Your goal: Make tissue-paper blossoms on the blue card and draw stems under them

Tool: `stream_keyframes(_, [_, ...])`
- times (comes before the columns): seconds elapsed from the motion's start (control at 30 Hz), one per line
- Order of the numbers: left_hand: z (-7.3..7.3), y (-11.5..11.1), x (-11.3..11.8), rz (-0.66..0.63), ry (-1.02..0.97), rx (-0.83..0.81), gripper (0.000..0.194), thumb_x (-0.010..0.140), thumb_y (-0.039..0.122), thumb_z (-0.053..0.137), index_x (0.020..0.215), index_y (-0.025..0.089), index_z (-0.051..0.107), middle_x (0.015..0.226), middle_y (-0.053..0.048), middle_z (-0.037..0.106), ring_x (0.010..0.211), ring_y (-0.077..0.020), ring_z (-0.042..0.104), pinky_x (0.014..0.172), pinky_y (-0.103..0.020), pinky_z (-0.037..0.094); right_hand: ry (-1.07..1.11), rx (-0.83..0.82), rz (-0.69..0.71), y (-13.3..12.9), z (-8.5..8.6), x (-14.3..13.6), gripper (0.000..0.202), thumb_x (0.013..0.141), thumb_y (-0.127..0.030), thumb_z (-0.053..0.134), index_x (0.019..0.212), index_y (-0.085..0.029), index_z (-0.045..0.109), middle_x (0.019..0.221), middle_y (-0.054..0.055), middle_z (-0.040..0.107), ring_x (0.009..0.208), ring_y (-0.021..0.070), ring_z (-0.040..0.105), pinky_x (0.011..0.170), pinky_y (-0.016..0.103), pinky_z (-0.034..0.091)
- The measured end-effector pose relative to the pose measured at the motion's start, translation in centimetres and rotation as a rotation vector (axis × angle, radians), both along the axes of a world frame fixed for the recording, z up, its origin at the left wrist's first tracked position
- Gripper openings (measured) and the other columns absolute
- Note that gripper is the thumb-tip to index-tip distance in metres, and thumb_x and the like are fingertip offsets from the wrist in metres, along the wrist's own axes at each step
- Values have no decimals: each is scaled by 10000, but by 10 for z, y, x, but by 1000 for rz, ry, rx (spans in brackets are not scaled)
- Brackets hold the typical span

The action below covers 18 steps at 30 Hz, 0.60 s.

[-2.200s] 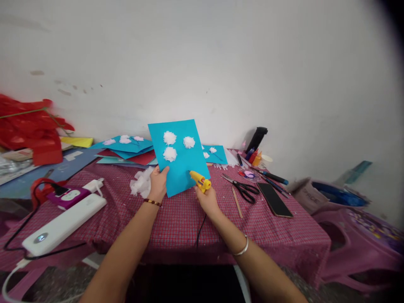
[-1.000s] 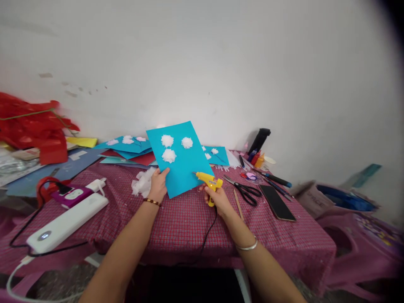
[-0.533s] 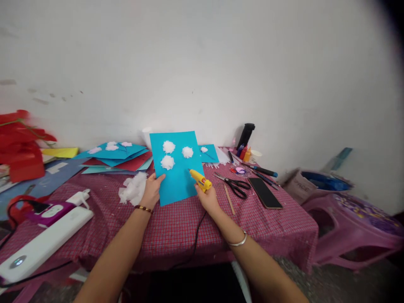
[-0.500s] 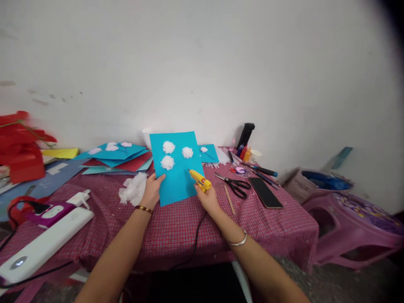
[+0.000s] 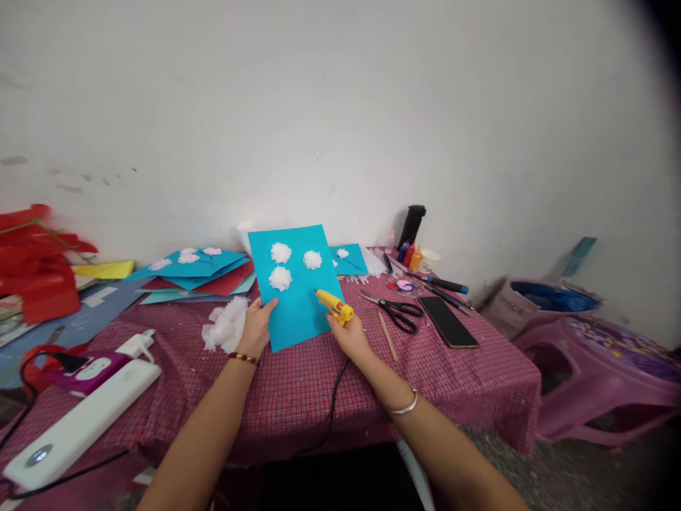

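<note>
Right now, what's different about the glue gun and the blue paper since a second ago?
The right hand has turned the yellow glue gun from side-on to pointing more away, its tip closer to the white puffs. The blue paper tilts a little less. Nothing was picked up or let go. Still the same: the left hand, its fingers on the paper, and all three puffs.
</note>
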<state>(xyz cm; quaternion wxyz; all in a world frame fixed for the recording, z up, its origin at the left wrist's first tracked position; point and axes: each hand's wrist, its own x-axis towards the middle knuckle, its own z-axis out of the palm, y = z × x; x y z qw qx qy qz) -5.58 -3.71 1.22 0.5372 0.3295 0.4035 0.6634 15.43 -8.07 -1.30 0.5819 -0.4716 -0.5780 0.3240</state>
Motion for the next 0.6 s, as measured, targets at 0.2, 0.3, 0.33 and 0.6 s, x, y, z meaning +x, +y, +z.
stream_keyframes(0.2, [2,-1,0,-12,-4,1,482,491,283,823,919,156,642,752,-31,723,689,-210,660,739,-371,518,0,0,-2,2,-2,0,240,760,-377,566,830,-152,611,666,11,588,582,151,518,545,252,409])
stream_keyframes(0.3, [1,0,0,-11,-9,1,469,493,286,822,906,157,640,743,-27,721,681,-207,660,733,-368,520,8,0,-2,1,0,0,245,755,-376,566,830,-147,606,669,13,583,570,147,513,546,256,410])
stream_keyframes(0.33, [1,1,0,-11,-10,1,463,496,286,820,903,158,640,744,-27,722,678,-205,660,731,-368,521,11,1,0,1,0,0,245,753,-375,568,831,-146,605,670,12,581,566,145,510,545,257,410])
stream_keyframes(0.6, [-2,2,-1,-25,-17,10,476,508,288,821,931,159,645,784,-34,728,718,-218,666,740,-378,521,47,2,-6,-1,4,-1,245,733,-394,578,797,-158,589,642,6,572,547,141,489,530,258,404])
